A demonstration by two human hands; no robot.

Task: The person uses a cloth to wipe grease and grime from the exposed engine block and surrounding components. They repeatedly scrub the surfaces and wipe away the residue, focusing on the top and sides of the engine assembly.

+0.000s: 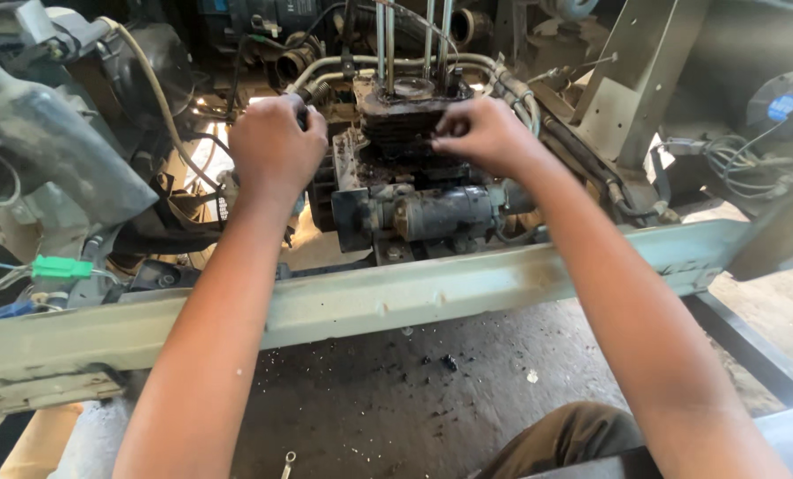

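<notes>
The finned cylinder [403,124], seated on the engine behind the pale beam [396,297] with four studs [412,40] rising from it, is gripped at its right side by the right hand [483,133], while the left hand [275,146] is closed on a dark part at its left

Both hands, left hand [275,146] and right hand [485,133], on dark finned engine cylinder [403,124] (grimy).

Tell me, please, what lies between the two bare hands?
In the head view, the dark finned engine cylinder stands between the left hand and right hand, with upright metal studs above.
</notes>
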